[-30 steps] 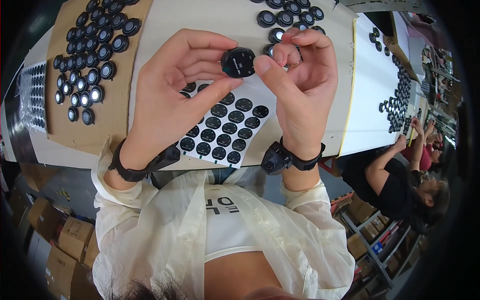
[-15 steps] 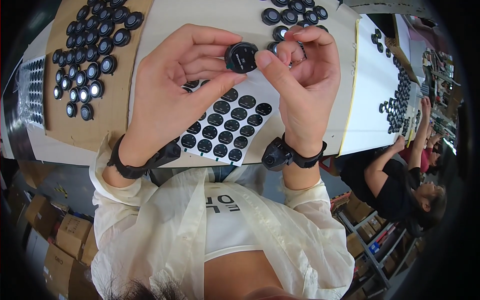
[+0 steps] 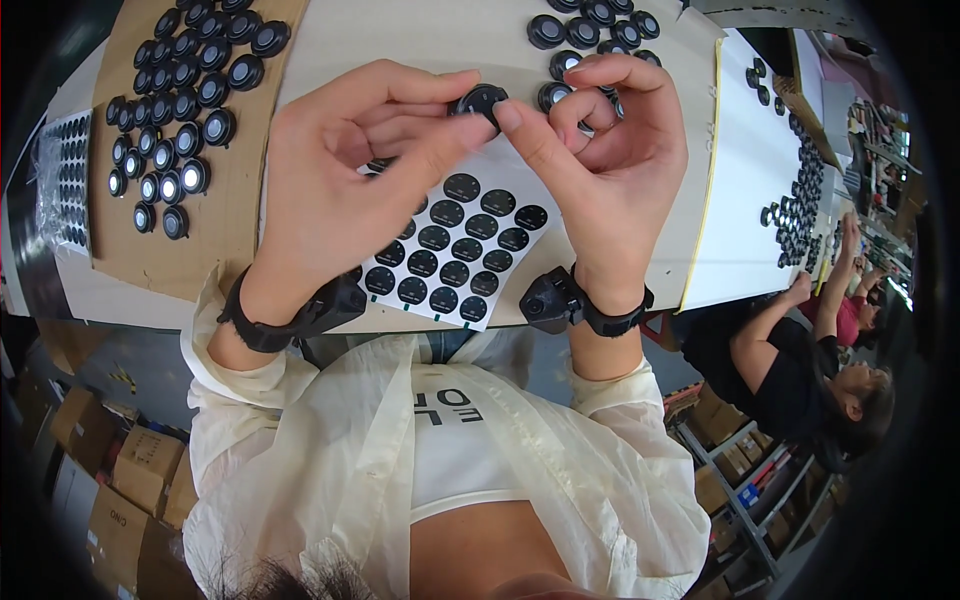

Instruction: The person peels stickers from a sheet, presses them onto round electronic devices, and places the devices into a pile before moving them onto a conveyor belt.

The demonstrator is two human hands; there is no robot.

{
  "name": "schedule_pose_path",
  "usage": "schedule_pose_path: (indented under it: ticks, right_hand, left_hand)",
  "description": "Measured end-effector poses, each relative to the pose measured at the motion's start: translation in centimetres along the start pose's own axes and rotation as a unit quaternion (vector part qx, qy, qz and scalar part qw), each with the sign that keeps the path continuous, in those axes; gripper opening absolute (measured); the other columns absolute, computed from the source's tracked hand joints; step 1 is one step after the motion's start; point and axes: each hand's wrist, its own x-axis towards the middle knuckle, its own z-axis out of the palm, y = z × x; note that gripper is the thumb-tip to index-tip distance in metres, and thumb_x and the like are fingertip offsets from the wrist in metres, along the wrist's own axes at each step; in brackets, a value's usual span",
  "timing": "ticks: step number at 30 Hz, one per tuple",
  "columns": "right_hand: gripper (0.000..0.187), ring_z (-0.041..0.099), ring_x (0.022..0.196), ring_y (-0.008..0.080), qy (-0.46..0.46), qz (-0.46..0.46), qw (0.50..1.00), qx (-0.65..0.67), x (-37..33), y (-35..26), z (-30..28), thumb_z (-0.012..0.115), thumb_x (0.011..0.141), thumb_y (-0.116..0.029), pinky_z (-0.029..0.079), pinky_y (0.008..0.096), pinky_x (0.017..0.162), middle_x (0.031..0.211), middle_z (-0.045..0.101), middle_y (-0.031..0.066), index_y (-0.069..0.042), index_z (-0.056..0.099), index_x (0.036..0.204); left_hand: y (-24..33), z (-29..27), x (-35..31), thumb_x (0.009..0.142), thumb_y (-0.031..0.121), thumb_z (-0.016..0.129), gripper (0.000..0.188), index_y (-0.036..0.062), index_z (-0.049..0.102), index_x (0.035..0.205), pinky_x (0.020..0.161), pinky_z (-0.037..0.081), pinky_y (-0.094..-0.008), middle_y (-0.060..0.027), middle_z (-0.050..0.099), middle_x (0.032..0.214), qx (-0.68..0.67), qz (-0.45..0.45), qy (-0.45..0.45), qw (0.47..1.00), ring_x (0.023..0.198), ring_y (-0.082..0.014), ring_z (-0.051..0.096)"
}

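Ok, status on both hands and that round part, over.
Left hand and right hand pinch one black round part together. Sticker sheet directly beneath. Nothing in the way.

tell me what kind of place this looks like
Probably a small assembly workshop. Rows of round black parts lie on a cardboard sheet, a sheet of black round stickers is beneath the hands, and another worker sits nearby.

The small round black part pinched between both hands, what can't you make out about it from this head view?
- Round black part: fingertips of left hand and right hand cover its rim; underside hidden.
- White sheet of black round stickers: upper rows hidden behind both hands.
- Black ring parts on brown cardboard: too small for detail.
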Motion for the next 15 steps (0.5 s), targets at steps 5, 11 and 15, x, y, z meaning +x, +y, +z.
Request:
schedule_pose_path:
  ticks: [5, 11, 15]
  right_hand:
    - [0.040, 0.046, 0.064, 0.0052, 0.037, -0.015, 0.992, -0.119, -0.3, -0.8, 0.8, 0.075, 0.066, 0.014, 0.041, 0.0166, 0.060, 0.082, 0.053, 0.0008, 0.000, 0.054, 0.098]
    - [0.031, 0.049, 0.067, 0.0046, 0.040, -0.035, 0.995, -0.086, -0.1, 0.1, -0.2, 0.075, 0.071, 0.007, 0.044, 0.0171, 0.062, 0.084, 0.056, 0.0003, 0.000, 0.057, 0.095]
    - [0.025, 0.049, 0.070, 0.0044, 0.071, -0.010, 0.997, -0.042, 0.1, -0.9, -1.1, 0.071, 0.076, 0.006, 0.044, 0.0172, 0.064, 0.085, 0.057, 0.0009, 0.000, 0.057, 0.095]
  left_hand:
    - [-0.1, -0.5, 0.2, 0.082, -0.005, 0.066, 0.023, -0.0066, 0.062, 0.104, 0.077, 0.053, -0.0240, -0.0127, 0.067, 0.097, 0.017, 0.000, 0.011, 1.000, 0.085, -0.0140, 0.066]
    - [2.5, -2.6, -0.8, 0.081, -0.002, 0.065, 0.018, -0.0029, 0.064, 0.099, 0.077, 0.054, -0.0260, -0.0099, 0.069, 0.092, 0.199, 0.017, 0.010, 0.980, 0.081, -0.0144, 0.067]
    - [3.0, -7.6, -1.8, 0.077, -0.002, 0.067, 0.020, -0.0014, 0.063, 0.096, 0.074, 0.054, -0.0286, -0.0095, 0.067, 0.094, 0.435, 0.103, 0.046, 0.893, 0.083, -0.0211, 0.067]
